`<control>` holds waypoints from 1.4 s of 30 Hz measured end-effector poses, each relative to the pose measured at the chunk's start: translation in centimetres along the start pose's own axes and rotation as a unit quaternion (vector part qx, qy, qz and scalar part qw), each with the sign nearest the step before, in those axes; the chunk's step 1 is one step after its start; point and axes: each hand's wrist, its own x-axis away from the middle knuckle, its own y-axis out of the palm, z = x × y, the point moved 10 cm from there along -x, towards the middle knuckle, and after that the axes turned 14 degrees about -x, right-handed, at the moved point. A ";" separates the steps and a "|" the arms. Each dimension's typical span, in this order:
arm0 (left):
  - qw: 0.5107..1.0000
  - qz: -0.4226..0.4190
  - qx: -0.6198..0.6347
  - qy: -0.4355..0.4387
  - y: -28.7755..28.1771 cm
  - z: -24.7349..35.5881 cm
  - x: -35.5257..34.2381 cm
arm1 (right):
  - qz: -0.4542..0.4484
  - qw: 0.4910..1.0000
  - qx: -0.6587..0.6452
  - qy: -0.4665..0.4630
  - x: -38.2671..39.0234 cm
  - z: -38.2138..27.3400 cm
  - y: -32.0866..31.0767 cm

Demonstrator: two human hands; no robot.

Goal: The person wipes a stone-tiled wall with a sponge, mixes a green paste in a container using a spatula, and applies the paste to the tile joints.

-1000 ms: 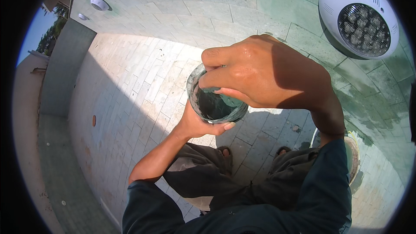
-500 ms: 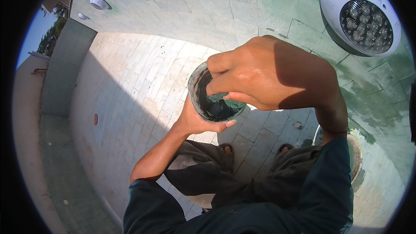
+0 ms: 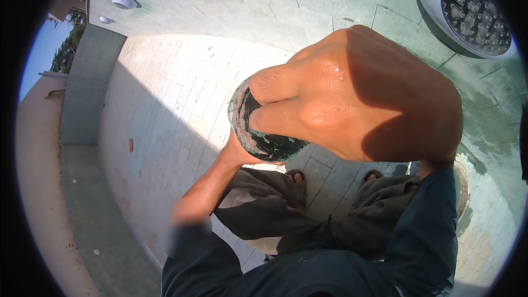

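Down in the drained, tiled pool basin, the person is standing on pale tiles (image 3: 181, 93) and holding a round, dark-green grimy fitting (image 3: 258, 140) up close to the camera. The right hand (image 3: 357, 99) is sitting on top of it, wet and glistening, fingers (image 3: 280, 118) curling over the rim and pressing into the dirty ring, closed firmly around it. The left hand (image 3: 234, 151) is coming up from below, cupping the underside of the fitting; most of it is hidden behind the ring, so how its fingers lie cannot be told, but the palm is touching the thing. Up at the top right, a round white pool light (image 3: 467, 8) with a studded face is sitting in the wall. Far left, two small white wall inlets (image 3: 124, 1) are showing. Below, sandalled feet (image 3: 297, 177) are planted on the tiles.
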 end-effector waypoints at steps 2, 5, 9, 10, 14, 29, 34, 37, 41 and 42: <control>1.000 0.015 0.022 -0.004 -0.1 -0.8 0.4 | -0.005 1.000 -0.004 0.009 0.0 -0.1 0.6; 0.994 0.048 0.095 0.007 -0.2 -0.7 -0.6 | -0.035 0.999 -0.012 0.026 0.1 0.1 1.8; 0.993 0.053 0.100 0.029 -0.4 -2.1 0.1 | -0.057 0.996 -0.051 0.055 1.2 1.2 2.7; 0.995 0.048 0.086 0.034 -0.4 -2.6 0.7 | -0.041 0.995 -0.068 0.055 1.5 1.4 2.5; 0.997 0.044 0.063 0.030 -0.7 -3.3 1.6 | 0.193 0.968 -0.159 0.000 3.9 2.2 -1.1; 0.999 0.032 0.006 0.020 -0.7 -3.3 1.5 | -0.050 0.991 0.121 0.015 -1.6 0.0 1.6; 0.997 0.037 0.013 -0.061 -1.1 -4.0 1.4 | -0.133 0.979 0.142 0.067 -1.3 1.5 2.6; 0.989 0.027 0.010 -0.147 -1.0 -4.1 2.2 | -0.100 0.984 0.136 0.063 -1.2 1.7 1.6; 0.988 0.024 -0.122 -0.094 -1.1 -1.0 0.9 | -0.114 0.986 0.115 0.048 -1.8 1.5 2.0; 0.987 0.025 -0.104 -0.120 -1.1 -0.7 0.6 | -0.112 0.986 0.116 0.050 -1.8 1.5 2.0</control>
